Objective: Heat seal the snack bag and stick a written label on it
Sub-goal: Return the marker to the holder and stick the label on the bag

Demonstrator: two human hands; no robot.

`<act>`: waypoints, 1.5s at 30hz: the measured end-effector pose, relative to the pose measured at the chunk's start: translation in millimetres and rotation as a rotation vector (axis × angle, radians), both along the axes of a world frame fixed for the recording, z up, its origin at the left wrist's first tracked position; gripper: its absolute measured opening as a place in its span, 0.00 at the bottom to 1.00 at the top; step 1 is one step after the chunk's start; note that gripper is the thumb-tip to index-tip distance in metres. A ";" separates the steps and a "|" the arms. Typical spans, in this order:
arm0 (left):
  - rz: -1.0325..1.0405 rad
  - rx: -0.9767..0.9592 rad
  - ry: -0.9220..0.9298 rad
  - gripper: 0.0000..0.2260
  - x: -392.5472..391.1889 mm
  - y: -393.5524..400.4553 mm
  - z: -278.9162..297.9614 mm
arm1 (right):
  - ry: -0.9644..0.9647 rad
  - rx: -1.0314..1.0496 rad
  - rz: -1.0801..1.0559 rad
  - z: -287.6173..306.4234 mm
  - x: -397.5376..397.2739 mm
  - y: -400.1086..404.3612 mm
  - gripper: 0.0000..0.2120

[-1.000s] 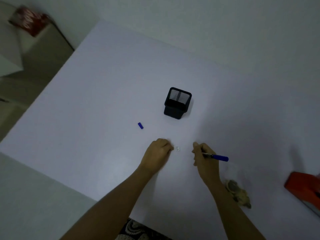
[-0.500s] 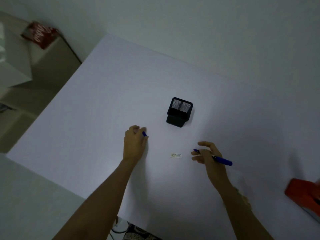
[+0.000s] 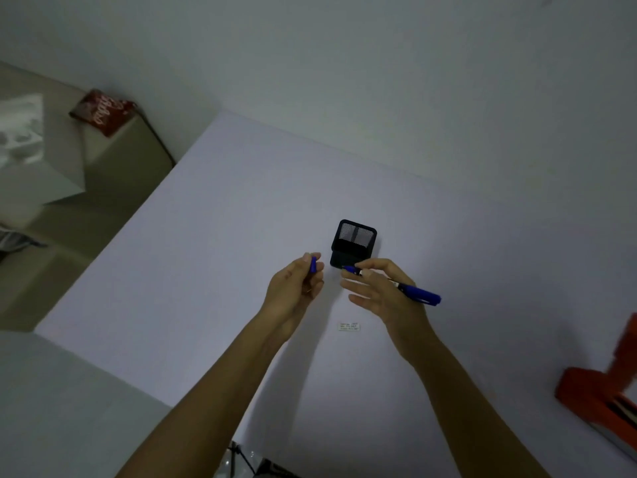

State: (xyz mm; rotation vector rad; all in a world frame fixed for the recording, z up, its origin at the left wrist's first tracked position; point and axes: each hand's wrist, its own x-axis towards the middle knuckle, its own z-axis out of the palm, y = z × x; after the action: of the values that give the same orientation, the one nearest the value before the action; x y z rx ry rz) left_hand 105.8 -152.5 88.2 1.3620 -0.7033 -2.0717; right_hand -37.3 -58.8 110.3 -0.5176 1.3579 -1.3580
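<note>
My left hand (image 3: 297, 285) is raised above the white table (image 3: 206, 253) and pinches a small blue pen cap (image 3: 313, 264) between thumb and fingers. My right hand (image 3: 381, 290) holds a blue pen (image 3: 415, 293), its uncapped tip pointing left towards the cap. A small white written label (image 3: 349, 327) lies flat on the table below and between both hands. The snack bag is not visible on the table.
A black mesh pen holder (image 3: 355, 241) stands just beyond my hands. An orange heat sealer (image 3: 599, 391) sits at the right edge. Off the table at far left, a red packet (image 3: 101, 112) rests on a beige box.
My left hand left the label, reached to the blue cap on the table, picked it up and lifted it. My right hand rose with the pen towards it. The label stays on the table.
</note>
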 end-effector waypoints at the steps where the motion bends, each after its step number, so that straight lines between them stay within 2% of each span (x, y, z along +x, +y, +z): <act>1: 0.012 0.029 0.048 0.13 -0.4 1.2 5.5 | 0.027 -0.012 0.013 5.8 2.3 -0.4 0.06; 11: 0.035 0.081 0.161 0.11 -11.5 21.9 42.4 | 0.136 -0.050 0.033 30.9 17.9 5.6 0.07; 24: 0.050 -0.021 0.176 0.11 -2.4 36.8 54.3 | 0.070 -0.085 -0.013 48.6 26.1 12.9 0.06; 27: -0.001 -0.089 0.202 0.10 -1.6 41.5 58.6 | 0.105 -0.095 -0.022 50.8 28.3 12.4 0.07; 29: -0.055 -0.115 0.250 0.09 -2.5 45.6 60.5 | 0.115 -0.088 -0.081 53.7 28.6 11.2 0.11; 32: -0.143 -0.117 0.345 0.05 -4.1 51.6 62.5 | 0.042 -0.079 -0.222 60.2 23.0 6.3 0.17; 34: -0.180 -0.125 0.402 0.06 -4.7 53.8 64.3 | 0.020 -0.081 -0.272 65.3 19.6 4.2 0.19; 38: -0.293 -0.197 0.369 0.06 -4.0 53.6 67.1 | -0.019 -0.045 -0.285 72.4 21.1 5.3 0.25; 41: -0.391 -0.256 0.341 0.10 -5.1 54.8 67.2 | -0.089 -0.013 -0.269 75.1 23.7 7.3 0.26; 45: -0.409 -0.315 0.342 0.17 -8.7 55.7 67.2 | -0.124 -0.007 -0.257 77.6 23.9 8.5 0.25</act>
State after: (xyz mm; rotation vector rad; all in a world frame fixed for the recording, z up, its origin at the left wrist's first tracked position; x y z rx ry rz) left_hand 97.1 -96.7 155.4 0.7072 -1.1668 -2.2977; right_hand -13.4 -50.3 187.9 -0.2639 1.3515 -1.5761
